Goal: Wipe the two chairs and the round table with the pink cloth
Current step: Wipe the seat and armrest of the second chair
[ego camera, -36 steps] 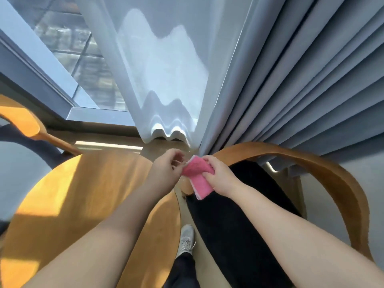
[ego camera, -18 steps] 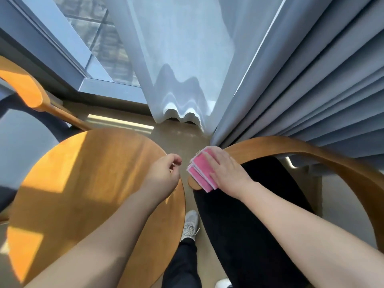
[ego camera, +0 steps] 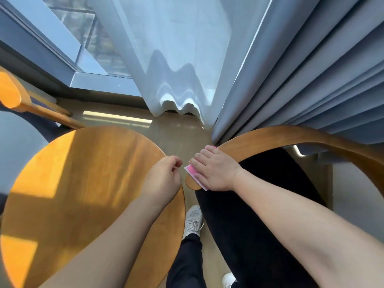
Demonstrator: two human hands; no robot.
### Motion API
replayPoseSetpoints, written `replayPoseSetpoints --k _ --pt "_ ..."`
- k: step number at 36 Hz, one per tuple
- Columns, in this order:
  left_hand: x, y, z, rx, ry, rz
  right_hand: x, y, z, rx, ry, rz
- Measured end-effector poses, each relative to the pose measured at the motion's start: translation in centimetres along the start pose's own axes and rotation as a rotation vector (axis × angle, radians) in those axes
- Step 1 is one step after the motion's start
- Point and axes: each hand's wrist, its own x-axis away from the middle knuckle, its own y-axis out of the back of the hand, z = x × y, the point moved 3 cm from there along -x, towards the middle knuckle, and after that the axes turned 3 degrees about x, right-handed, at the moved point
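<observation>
Since the earlier frame, the pink cloth (ego camera: 191,173) is released by the left hand (ego camera: 164,179) and is laid flat on the tip of the chair armrest (ego camera: 270,138). It is pressed there under the right hand (ego camera: 216,173), fingers straight, nothing gripped. The left hand is held loosely curled and empty over the edge of the round counter (ego camera: 83,173). The cloth is judged light, soft and folded; flat palm pressure is preferred, since loose edges may be bunched.

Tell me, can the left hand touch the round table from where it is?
Probably yes. The left hand hangs over the edge of the round table on the chair side. It holds nothing, and nothing lies between the two, so the way down looks free.
</observation>
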Motion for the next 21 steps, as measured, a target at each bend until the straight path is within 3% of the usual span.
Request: replayPoseSetpoints --k 17,21 --pt "-1.4 -5.5 -4.6 -0.207 -0.139 0.099 3.8 -0.3 -8.9 0.018 -0.278 -0.014" --pt "-2.7 -7.8 -6.1 -0.229 -0.280 0.141 5.3 -0.1 -11.2 0.023 -0.329 -0.024"
